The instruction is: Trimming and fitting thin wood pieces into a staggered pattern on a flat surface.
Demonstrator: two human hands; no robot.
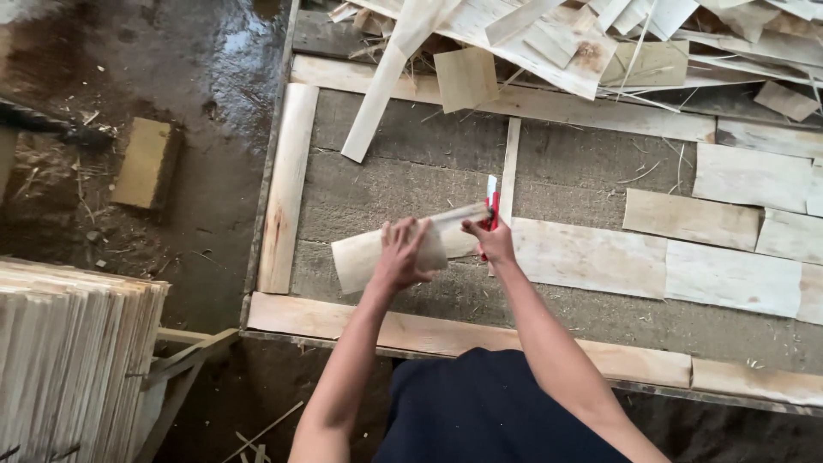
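- Your work surface was a low table [386, 184] covered in rough grey-brown fibrous matting, framed by pale wood strips along the left, near and far edges.
- To its left the floor [214, 94] was dark, wet-looking and muddy, littered with chips; a small rectangular wood block [144, 163] lay on it.
- A tall stack of thin veneer sheets [73, 360] stood at lower left, edges showing as fine pale layers.
- At the far edge, a loose heap of veneer offcuts [557, 39], thin, splintery, irregular.
- On the right of the table, flat veneer rectangles [729, 274] lay edge to edge in rows, pale with faint grain and some knots.
- Your left hand [401, 255] pressed down flat, fingers spread, on a curled pale veneer piece [356, 257] lying near the table's middle.
- Your right hand [493, 243] had fingers closed around a red-and-white utility knife [492, 206], held upright at that piece's right end.
- A narrow wood slat [510, 167] ran away from you just behind the knife.
- Dark clothing [480, 411] showed at the bottom.
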